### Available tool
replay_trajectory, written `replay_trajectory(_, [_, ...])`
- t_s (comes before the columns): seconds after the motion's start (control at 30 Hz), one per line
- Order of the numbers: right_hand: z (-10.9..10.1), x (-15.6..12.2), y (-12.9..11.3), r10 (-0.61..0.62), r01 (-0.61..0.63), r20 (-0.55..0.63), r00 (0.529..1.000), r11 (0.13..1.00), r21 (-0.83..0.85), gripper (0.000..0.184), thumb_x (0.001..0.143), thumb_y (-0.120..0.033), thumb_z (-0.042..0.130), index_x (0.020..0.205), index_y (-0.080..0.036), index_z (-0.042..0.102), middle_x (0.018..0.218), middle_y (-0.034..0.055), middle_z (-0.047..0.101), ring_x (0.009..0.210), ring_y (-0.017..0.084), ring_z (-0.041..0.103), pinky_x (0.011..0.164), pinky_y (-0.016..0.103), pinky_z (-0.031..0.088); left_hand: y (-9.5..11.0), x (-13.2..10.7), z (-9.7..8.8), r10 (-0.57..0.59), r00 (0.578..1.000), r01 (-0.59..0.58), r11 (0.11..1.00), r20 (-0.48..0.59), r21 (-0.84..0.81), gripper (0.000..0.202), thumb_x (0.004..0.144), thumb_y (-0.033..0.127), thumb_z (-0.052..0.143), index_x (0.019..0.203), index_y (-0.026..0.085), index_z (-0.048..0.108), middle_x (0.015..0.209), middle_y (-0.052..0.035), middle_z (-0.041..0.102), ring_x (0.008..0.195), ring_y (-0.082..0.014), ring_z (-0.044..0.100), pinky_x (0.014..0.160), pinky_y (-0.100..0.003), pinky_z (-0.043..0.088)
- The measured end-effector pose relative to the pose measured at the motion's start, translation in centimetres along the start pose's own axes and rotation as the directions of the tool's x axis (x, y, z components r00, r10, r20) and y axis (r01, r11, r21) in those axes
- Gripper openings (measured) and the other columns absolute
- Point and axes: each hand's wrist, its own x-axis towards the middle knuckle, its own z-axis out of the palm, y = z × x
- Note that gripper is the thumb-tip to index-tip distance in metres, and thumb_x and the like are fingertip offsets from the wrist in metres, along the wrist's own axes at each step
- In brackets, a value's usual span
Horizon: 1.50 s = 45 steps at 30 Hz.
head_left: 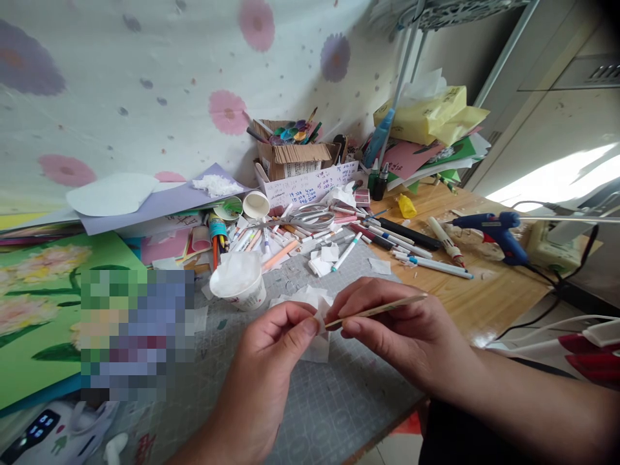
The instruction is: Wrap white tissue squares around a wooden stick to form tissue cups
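Note:
My left hand [274, 352] pinches a small piece of thin white paper [320, 315] between thumb and fingertips. In my right hand [411, 336] a flat wooden craft stick [387, 306] is gripped between thumb and fingers, its left tip touching or very close to the paper. Beneath the hands, more white paper pieces [317, 352] lie on the grey cutting mat [339, 413]. A paper cup [238, 287] with white material heaped in it stands just beyond my left hand.
Markers [339, 258], scissors [310, 218] and paper scraps crowd the mat's far side. A blue glue gun [498, 229] with cables rests at the right. Green floral artwork [43, 290] lies left, behind a white device [58, 429]. A cardboard box [295, 158] stands at the back.

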Motion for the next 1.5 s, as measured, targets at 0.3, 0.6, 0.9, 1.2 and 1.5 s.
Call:
replay_trajectory(0.3, [-0.01, 0.0, -0.04, -0.004, 0.004, 0.011, 1.0, 1.0, -0.008, 0.006, 0.085, -0.012, 0.061, 0.086, -0.018, 0.065, 0.084, 0.0056, 0.07, 0.084, 0.017, 0.067, 0.073, 0.029, 0.056, -0.19, 0.11, -0.01, -0.003, 1.0, 0.003, 0.999, -0.015, -0.033, 0.009, 0.08, 0.027, 0.066, 0.075, 0.02, 0.069, 0.072, 0.0011, 0.061, 0.073, -0.0148, 0.049, 0.068, -0.025, 0.039])
replay_trajectory(0.6, [0.04, -0.14, -0.14, 0.015, -0.015, 0.006, 1.0, 1.0, 0.011, 0.004, 0.084, -0.014, 0.062, 0.086, -0.017, 0.065, 0.086, 0.0055, 0.07, 0.084, 0.017, 0.068, 0.073, 0.028, 0.055, -0.16, 0.07, -0.12, 0.008, 1.0, -0.008, 1.0, -0.011, -0.006, 0.009, 0.081, 0.026, 0.066, 0.075, 0.021, 0.069, 0.073, 0.0019, 0.061, 0.074, -0.0145, 0.048, 0.069, -0.024, 0.039])
replay_trajectory(0.9, [0.16, -0.02, -0.24, -0.023, 0.023, 0.001, 1.0, 0.999, -0.035, 0.005, 0.084, -0.013, 0.062, 0.085, -0.017, 0.065, 0.084, 0.0059, 0.07, 0.082, 0.016, 0.068, 0.072, 0.028, 0.056, -0.18, 0.08, -0.1, 0.014, 1.0, -0.014, 0.999, -0.005, 0.043, 0.009, 0.083, 0.026, 0.063, 0.076, 0.022, 0.067, 0.074, 0.002, 0.059, 0.074, -0.0152, 0.047, 0.068, -0.025, 0.037])
replay_trajectory(1.2, [0.16, -0.06, -0.42, -0.048, 0.049, 0.004, 0.999, 0.998, -0.044, 0.005, 0.084, -0.013, 0.062, 0.085, -0.016, 0.065, 0.084, 0.0069, 0.069, 0.081, 0.016, 0.067, 0.073, 0.028, 0.056, -0.23, 0.13, -0.07, 0.063, 0.997, -0.059, 0.994, -0.039, 0.089, 0.008, 0.082, 0.025, 0.065, 0.076, 0.022, 0.068, 0.072, 0.0032, 0.059, 0.071, -0.0138, 0.047, 0.068, -0.023, 0.038])
replay_trajectory(1.5, [0.2, -0.05, -0.34, -0.015, 0.015, -0.004, 1.0, 0.999, -0.033, 0.005, 0.084, -0.013, 0.062, 0.085, -0.016, 0.065, 0.085, 0.0062, 0.07, 0.082, 0.017, 0.068, 0.073, 0.028, 0.055, -0.14, 0.31, 0.0, 0.049, 0.999, -0.046, 0.995, -0.022, 0.085, 0.008, 0.083, 0.025, 0.064, 0.076, 0.023, 0.068, 0.072, 0.0037, 0.059, 0.072, -0.0134, 0.047, 0.067, -0.022, 0.038])
